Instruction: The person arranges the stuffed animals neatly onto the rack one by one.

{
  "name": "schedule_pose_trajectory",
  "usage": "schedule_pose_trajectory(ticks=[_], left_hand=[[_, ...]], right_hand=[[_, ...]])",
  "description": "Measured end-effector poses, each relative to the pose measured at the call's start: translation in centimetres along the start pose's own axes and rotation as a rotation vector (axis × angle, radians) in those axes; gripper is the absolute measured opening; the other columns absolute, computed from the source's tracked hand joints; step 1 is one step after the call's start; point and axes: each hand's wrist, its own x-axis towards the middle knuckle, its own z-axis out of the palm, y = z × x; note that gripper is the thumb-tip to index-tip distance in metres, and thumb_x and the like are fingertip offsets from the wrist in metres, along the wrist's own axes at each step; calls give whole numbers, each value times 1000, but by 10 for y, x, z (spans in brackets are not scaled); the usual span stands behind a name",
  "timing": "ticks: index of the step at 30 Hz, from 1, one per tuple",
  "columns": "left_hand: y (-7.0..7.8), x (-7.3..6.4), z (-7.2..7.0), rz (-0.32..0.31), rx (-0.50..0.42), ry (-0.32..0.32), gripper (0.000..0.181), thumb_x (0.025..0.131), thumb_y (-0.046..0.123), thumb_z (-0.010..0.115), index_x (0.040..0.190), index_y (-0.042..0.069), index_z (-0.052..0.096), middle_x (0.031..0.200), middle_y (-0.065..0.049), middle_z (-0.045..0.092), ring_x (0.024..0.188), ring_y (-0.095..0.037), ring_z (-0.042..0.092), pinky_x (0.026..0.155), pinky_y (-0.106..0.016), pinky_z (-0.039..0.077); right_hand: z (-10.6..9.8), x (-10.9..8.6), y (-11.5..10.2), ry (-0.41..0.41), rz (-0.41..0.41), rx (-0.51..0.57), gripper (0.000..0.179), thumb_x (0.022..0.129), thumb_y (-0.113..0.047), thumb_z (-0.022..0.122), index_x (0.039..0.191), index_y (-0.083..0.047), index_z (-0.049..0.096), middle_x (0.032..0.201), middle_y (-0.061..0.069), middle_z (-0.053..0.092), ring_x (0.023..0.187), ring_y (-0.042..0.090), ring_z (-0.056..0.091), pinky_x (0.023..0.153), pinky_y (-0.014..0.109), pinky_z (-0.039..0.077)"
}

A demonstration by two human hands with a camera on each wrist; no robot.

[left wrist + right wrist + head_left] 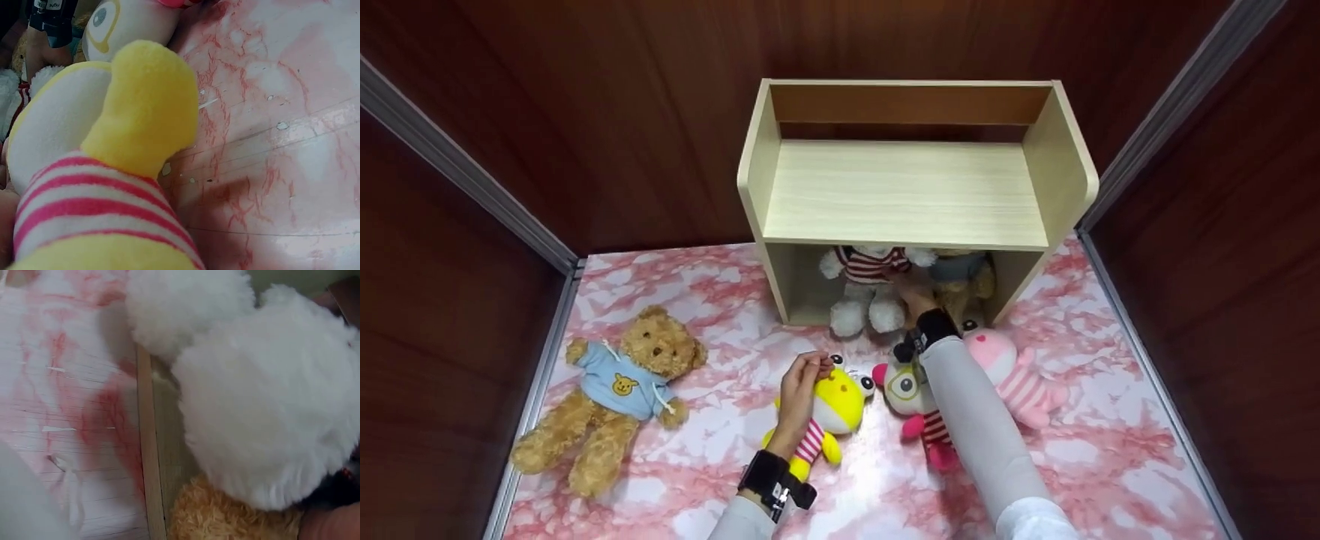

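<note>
A white teddy bear (pixel 871 266) in a red-striped shirt sits in the lower compartment of the shelf unit (pixel 904 191), its feet at the front edge. My right hand (pixel 911 289) grips its body at the shirt; the fingertips are partly hidden. Its fluffy white foot (pixel 270 399) fills much of the right wrist view. A brown bear (pixel 960 277) in a blue top sits beside it to the right. My left hand (pixel 799 394) hangs loosely curled over a yellow frog plush (pixel 840 401) with a pink-striped body (pixel 101 208), holding nothing that I can see.
A brown teddy bear (pixel 622 382) in a light-blue hoodie lies on the left of the pink-marbled surface (pixel 690 495). Beneath my right forearm lie a plush with glasses (pixel 901 390) and a pink striped plush (pixel 1027 382). Dark wood panels (pixel 585 127) surround the surface.
</note>
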Motion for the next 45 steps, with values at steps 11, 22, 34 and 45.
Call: schedule_pose_trajectory(ticks=[11,22,34,45], left_hand=[[-2,0,4,20,-6,-20,32,111,11,46,123,-16,59,115,-32,64,108,-32,65,96,-32,55],[-2,4,3,38,26,-27,32,111,10,46,124,-17,58,117,-33,63,110,-37,64,97,-33,55],[29,-2,2,65,212,-65,24,108,4,50,125,-8,62,121,-33,64,114,-45,62,94,-31,53],[41,-1,-27,229,408,133,30,97,-8,59,127,-8,60,135,-22,50,122,-41,54,94,-35,52]], right_hand=[[-12,-18,-1,190,-265,-127,19,93,-8,68,80,0,58,74,8,56,69,21,49,63,26,40],[-41,-58,-12,75,-268,-189,37,103,-14,57,131,10,61,128,30,63,116,41,59,104,49,47],[-64,-105,-1,9,-399,-270,45,102,-10,56,147,-8,58,140,20,62,106,33,64,91,40,50],[-90,-135,15,15,-483,-216,40,106,-5,51,144,4,55,141,25,59,128,37,58,108,48,44]])
